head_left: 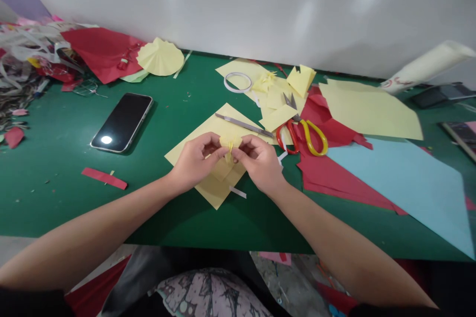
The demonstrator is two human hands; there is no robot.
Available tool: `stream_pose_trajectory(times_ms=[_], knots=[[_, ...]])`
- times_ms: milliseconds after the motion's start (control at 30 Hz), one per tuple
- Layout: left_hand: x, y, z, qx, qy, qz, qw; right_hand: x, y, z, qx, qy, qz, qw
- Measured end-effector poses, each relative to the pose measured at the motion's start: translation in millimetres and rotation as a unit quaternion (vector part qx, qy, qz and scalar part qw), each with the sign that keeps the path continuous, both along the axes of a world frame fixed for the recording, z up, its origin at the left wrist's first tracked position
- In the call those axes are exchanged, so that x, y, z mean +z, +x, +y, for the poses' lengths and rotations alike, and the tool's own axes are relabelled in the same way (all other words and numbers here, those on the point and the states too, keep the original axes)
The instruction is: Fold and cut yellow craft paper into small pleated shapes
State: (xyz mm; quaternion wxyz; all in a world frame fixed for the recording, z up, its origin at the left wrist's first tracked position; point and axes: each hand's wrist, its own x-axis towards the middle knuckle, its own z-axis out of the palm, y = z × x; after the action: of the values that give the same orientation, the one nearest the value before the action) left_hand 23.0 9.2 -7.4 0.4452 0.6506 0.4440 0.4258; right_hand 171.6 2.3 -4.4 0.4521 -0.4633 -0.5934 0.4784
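Observation:
A small folded piece of yellow paper (230, 146) is pinched between my two hands at the middle of the view. My left hand (197, 161) grips its left side between thumb and fingers. On the opposite side, my right hand (260, 161) pinches it the same way, the thumbs close together. Beneath them lie pale yellow sheets (189, 151) on the green table. Just beyond my right fingers rests a slim metal tool (243, 125), perhaps a blade or tweezers. Scissors (301, 129) with one red and one yellow handle lie to the right. A narrow white strip (238, 192) sits below my hands.
A phone (122, 122) lies on the left, near a red strip (104, 178). Behind are a tape roll (237, 82) and a pleated yellow paper fan (160, 57). Red paper (330, 178), a light blue sheet (405, 173) and a white roll (427, 67) occupy the right. Scraps crowd the far left.

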Motion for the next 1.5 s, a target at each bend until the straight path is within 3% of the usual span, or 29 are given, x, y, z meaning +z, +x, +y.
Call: stream_pose_trajectory(times_ms=[133, 500, 800, 1200, 1500], knots=[[-1.7, 0.5, 1.5, -0.012, -0.030, -0.073, 0.997, -0.9, -1.4, 1.2, -0.016, -0.005, 0.079, 0.997], [1.4, 0.4, 1.5, -0.055, -0.083, -0.158, 0.982, 3.5, -1.5, -2.0, 0.022, -0.015, 0.071, 0.997], [2.1, 0.2, -1.9, -0.024, -0.035, -0.058, 0.997, 5.1, -1.3, -4.5, 0.045, -0.018, 0.022, 0.999], [-2.1, -0.5, 2.6, -0.020, -0.022, -0.091, 0.995, 4.4, -0.3, -1.4, -0.030, 0.019, 0.034, 0.999], [6.0, 0.5, 0.0, -0.003, -0.043, -0.119, 0.992, 3.8, -1.0, -1.8, -0.016, 0.016, 0.044, 0.999]])
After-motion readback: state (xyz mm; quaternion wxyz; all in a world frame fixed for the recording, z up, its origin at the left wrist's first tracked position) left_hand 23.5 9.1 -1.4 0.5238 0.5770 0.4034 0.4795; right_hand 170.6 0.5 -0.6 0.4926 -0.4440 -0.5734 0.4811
